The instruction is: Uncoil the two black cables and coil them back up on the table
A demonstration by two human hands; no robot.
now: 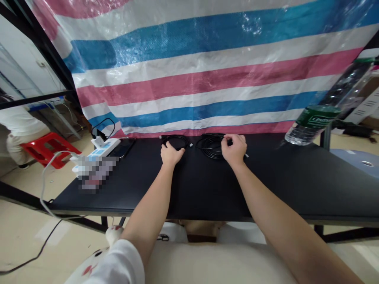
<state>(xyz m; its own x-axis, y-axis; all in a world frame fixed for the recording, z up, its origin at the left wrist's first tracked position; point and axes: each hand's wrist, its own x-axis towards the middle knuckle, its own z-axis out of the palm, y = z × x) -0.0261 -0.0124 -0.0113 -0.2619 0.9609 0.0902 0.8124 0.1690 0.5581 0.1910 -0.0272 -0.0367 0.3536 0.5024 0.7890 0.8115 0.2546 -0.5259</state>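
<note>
Black larger coil [211,148] has R hand [235,148], fingers curled, at its right, & L hand [171,154], fingers parted, at smaller coil [177,136] to its left; can't tell grips, pls keep both untangled.

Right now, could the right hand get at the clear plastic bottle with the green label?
Probably yes: the right hand is at the right edge of a coiled black cable, and no obstacle shows between it and the bottle, though that seems a stretch to its right.
</note>
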